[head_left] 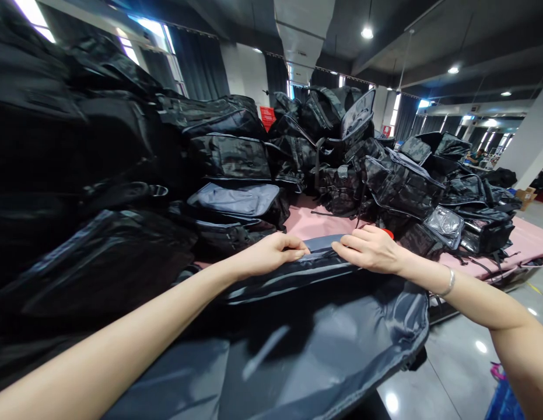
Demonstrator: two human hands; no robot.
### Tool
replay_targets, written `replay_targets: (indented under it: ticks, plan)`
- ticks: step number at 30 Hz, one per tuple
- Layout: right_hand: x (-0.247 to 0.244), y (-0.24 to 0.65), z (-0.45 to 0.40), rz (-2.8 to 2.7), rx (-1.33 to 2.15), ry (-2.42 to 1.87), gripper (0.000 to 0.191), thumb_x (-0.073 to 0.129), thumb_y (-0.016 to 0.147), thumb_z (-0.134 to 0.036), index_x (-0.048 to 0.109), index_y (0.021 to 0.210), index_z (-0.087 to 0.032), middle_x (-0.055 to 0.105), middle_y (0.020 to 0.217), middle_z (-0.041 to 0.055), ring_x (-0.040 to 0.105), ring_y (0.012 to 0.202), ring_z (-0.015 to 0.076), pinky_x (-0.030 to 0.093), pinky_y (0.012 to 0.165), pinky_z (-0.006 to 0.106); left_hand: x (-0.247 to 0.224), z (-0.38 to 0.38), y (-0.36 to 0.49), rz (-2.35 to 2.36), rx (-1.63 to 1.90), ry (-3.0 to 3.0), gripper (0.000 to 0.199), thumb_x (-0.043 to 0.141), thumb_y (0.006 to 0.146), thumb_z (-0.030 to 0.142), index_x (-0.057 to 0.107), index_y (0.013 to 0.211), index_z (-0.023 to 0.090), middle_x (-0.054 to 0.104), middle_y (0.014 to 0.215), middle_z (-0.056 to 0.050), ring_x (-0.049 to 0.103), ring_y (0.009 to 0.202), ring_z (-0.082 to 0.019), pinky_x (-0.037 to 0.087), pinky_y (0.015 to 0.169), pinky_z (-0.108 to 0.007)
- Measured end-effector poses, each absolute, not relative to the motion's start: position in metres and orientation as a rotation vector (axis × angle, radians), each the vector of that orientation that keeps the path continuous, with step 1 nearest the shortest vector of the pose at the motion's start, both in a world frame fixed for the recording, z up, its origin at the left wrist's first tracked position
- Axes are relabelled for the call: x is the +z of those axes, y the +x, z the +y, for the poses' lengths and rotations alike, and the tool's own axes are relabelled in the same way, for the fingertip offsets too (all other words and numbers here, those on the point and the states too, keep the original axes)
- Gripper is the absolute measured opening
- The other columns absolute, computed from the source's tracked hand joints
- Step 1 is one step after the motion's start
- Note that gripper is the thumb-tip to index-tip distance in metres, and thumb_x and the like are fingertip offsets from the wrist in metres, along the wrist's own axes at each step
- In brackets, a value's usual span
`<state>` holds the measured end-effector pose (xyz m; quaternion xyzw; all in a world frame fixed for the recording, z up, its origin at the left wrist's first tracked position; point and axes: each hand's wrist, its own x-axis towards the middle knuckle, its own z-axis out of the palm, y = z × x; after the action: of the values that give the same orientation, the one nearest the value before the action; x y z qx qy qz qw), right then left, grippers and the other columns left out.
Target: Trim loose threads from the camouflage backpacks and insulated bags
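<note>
An open bag (323, 344) is lying in front of the person, its grey lining showing and its far edge running under both hands. The left hand (283, 252) is pinching that edge, thumb and fingertips closed together on it. The right hand (370, 248) is curling its fingers over the same edge just beside (its thumb is mostly hiding), its grip drawn in on the fabric with a narrow gap between the two hands. A silver bracelet (449, 282) is circling the right wrist. Beyond, the pink worktop (307, 217) is carrying heaped dark camouflage bags (238, 156), several gaping open. Something red (388, 233) is peeking out behind the right hand.
</note>
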<state>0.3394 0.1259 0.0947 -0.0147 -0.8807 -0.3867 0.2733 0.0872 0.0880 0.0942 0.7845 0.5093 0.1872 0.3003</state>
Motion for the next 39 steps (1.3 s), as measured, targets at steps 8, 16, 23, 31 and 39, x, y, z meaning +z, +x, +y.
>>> replay_targets:
  ticks: [8,16,23,31,39]
  plan:
    - [0.101,0.344,0.135,-2.675,-0.139,-0.005,0.02,0.047,0.092,-0.026,0.057,0.104,-0.015,0.062,0.093,0.0068,0.055,0.086,0.0134,0.043,0.076,0.024,0.096,0.087,0.088,1.364,0.473,2.074,0.043,0.048,0.074,0.05,0.065,0.086,0.012,0.063,0.084,-0.005,0.053,0.078,-0.018,0.041,0.076,-0.027]
    - [0.101,0.344,0.149,-2.531,-0.58,-0.145,0.018,0.047,0.089,-0.022,0.062,0.095,-0.013,0.061,0.083,0.008,0.051,0.074,0.0168,0.039,0.063,0.026,0.092,0.082,0.091,1.441,0.606,2.255,0.037,0.044,0.078,0.045,0.064,0.086,0.016,0.065,0.087,-0.004,0.057,0.081,-0.018,0.044,0.077,-0.026]
    - [0.091,0.345,0.161,-2.574,-0.521,-0.251,0.02,0.049,0.088,-0.025,0.061,0.1,-0.015,0.061,0.088,0.0076,0.052,0.079,0.017,0.039,0.064,0.026,0.075,0.066,0.105,1.438,0.967,2.982,0.03,0.036,0.088,0.027,0.065,0.088,0.018,0.062,0.085,-0.004,0.057,0.073,-0.012,0.044,0.065,-0.022]
    - [0.091,0.347,0.16,-2.594,-0.445,-0.296,0.019,0.051,0.087,-0.024,0.061,0.101,-0.015,0.061,0.089,0.0066,0.053,0.08,0.0166,0.041,0.067,0.025,0.075,0.068,0.128,1.614,0.924,3.188,0.026,0.042,0.089,0.031,0.063,0.083,0.016,0.063,0.079,-0.003,0.057,0.067,-0.014,0.042,0.06,-0.024]
    - [0.092,0.346,0.161,-2.608,-0.438,-0.381,0.019,0.051,0.086,-0.02,0.062,0.101,-0.015,0.062,0.095,0.0072,0.053,0.082,0.0174,0.041,0.067,0.026,0.071,0.068,0.139,1.912,0.687,3.203,0.03,0.036,0.091,0.027,0.062,0.082,0.016,0.061,0.078,-0.004,0.057,0.066,-0.015,0.038,0.056,-0.025]
